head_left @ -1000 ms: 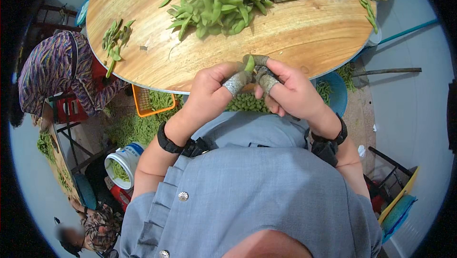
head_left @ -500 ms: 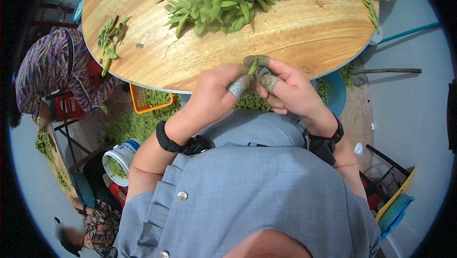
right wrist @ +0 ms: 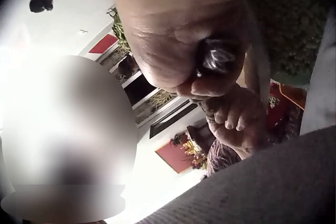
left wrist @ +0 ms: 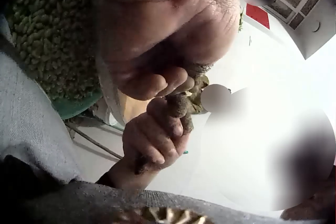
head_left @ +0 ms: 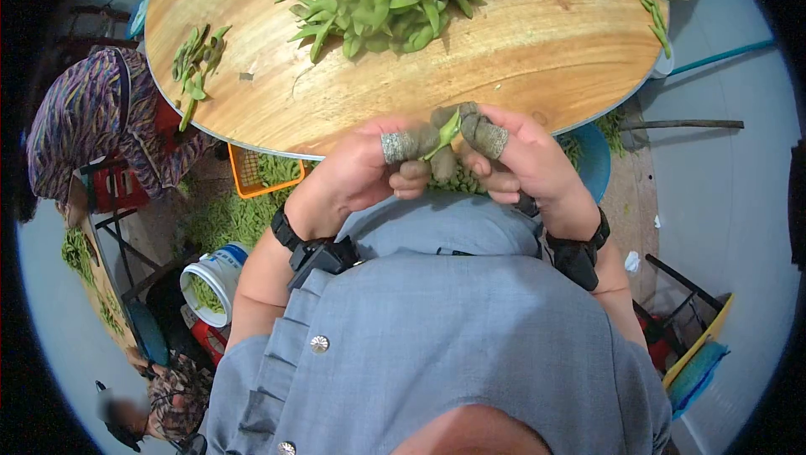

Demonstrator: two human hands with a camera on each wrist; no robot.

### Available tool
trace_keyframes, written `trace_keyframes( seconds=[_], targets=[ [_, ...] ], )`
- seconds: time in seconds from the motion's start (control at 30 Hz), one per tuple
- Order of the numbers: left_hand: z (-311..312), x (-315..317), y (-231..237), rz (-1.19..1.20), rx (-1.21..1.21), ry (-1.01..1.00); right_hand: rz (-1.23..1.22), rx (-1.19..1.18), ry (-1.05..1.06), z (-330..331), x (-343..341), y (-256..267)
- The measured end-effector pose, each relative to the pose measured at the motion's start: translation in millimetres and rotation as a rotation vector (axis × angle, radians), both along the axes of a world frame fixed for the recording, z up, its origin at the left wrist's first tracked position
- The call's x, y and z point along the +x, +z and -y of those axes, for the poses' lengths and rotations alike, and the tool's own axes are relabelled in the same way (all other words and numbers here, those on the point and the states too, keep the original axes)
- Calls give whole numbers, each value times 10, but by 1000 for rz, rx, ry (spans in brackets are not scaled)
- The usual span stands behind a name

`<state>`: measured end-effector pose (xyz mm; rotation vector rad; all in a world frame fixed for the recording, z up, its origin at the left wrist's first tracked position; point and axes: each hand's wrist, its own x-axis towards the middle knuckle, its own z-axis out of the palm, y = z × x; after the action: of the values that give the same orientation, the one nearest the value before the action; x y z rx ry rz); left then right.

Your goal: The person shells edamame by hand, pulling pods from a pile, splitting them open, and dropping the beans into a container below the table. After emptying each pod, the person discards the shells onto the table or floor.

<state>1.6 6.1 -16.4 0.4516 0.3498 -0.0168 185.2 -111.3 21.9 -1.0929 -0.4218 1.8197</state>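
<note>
Green pod [head_left: 447, 133]: tilted between both hands, near the wooden table's [head_left: 546, 52] edge.
Left hand [head_left: 363, 163]: pinches it, thumb wrapped.
Right hand [head_left: 535, 159]: wrapped fingers pinch it too.
Pod pile [head_left: 390, 6]: heaped on the table.

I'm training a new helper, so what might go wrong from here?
Both the left hand and right hand hold the pod near the table's front edge, so it might slip and fall. Bits of pod could also drop among the beans below. The loose pods by the table's right edge may get knocked off.
</note>
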Motion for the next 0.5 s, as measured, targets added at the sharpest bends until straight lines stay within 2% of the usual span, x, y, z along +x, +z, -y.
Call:
trace_keyframes(
  seconds=[0.1,0.13,0.17,0.2,0.23,0.37,0.43,0.47,0.5],
  targets=[
    [21,-2,16,39,28,-64,-63,97,-18,-21,-2,-94],
    [39,7,77,39,33,-61,94,106,-45,-31,-23,-98],
    [69,26,175,-53,455,-31,250,112,-74,-35,-41,-98],
    [95,41,227,-147,873,0,249,112,-73,-38,-53,-92],
    [120,45,180,-76,1060,68,299,147,-86,-40,-62,-82],
    [86,30,162,-177,1010,66,347,238,-130,-18,-66,-40],
    [-9,20,46,153,176,44,329,265,-133,11,-58,-101],
    [8,22,63,152,174,40,314,294,-135,24,-56,-138],
    [34,26,108,14,241,43,314,294,-138,25,-58,-163]
  ],
)
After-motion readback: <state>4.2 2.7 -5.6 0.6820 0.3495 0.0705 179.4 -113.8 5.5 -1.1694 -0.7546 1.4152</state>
